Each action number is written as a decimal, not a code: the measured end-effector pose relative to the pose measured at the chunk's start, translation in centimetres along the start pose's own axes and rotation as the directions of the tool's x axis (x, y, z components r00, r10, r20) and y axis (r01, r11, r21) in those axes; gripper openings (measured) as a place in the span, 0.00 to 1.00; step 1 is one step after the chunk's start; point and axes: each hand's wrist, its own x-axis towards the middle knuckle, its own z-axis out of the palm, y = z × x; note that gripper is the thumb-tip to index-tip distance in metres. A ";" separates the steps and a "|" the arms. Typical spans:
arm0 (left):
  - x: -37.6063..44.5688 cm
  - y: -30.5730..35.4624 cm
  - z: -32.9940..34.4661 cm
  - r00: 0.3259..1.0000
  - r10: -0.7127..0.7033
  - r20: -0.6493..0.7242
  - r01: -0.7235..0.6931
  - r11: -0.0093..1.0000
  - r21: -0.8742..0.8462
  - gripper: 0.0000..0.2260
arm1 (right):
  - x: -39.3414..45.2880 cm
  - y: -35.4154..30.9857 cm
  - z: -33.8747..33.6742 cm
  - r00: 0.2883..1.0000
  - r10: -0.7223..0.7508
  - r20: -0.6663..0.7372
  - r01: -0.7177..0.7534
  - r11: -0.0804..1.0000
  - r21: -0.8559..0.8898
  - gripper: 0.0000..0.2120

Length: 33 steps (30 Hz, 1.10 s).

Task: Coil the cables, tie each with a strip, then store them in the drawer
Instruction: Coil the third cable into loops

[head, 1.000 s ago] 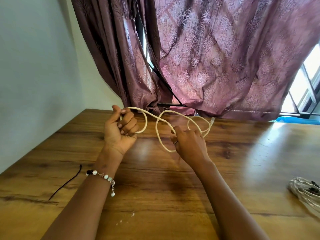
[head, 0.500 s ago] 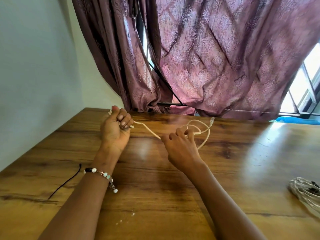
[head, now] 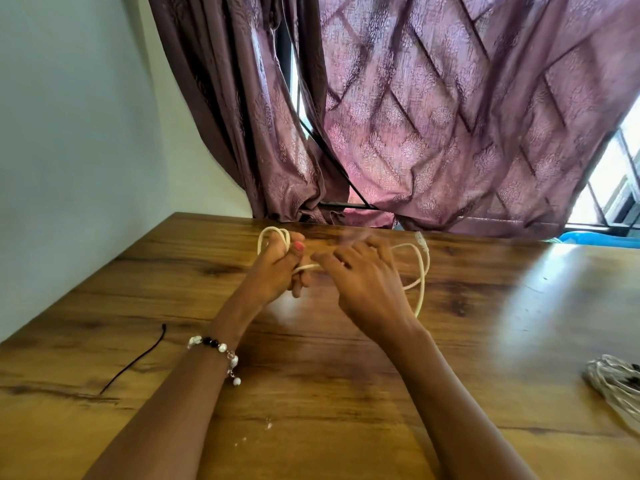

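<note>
Cream cable [head: 420, 271] on a brown wood-grain table [head: 346, 393]; behind the table, a mauve floral-patterned curtain [head: 450, 133]; left of it, possibly pale blue wall [head: 69, 133].

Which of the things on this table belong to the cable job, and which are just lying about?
Part of the job:
cream cable, gripped in left hand, right hand feeding it
black strip
pale cable bundle

Just lying about:
white crumbs
curtain
</note>
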 end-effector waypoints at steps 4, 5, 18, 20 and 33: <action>-0.2 0.3 0.9 0.994 -0.077 0.073 0.073 0.996 0.060 0.09 | -0.1 1.3 -0.4 0.998 0.044 0.054 -0.036 0.991 -0.131 0.19; -0.2 0.3 1.1 0.991 -0.097 0.095 0.089 0.992 0.088 0.12 | -0.2 1.6 -0.4 0.996 0.041 0.082 -0.026 0.985 -0.173 0.18; -1.4 1.4 0.5 0.873 -0.069 0.484 0.237 0.925 -0.296 0.15 | -0.6 6.0 0.9 0.942 0.228 -0.248 -0.274 0.947 -0.168 0.05; -1.0 1.2 0.1 0.882 0.013 0.471 0.266 0.812 -0.519 0.17 | -0.7 6.4 1.6 0.942 0.265 -0.203 -0.294 0.947 -0.127 0.06; 0.5 0.8 -0.6 0.807 0.350 0.476 0.450 0.159 -0.879 0.19 | -1.3 3.3 5.7 0.934 0.349 0.075 -0.332 0.927 -0.174 0.26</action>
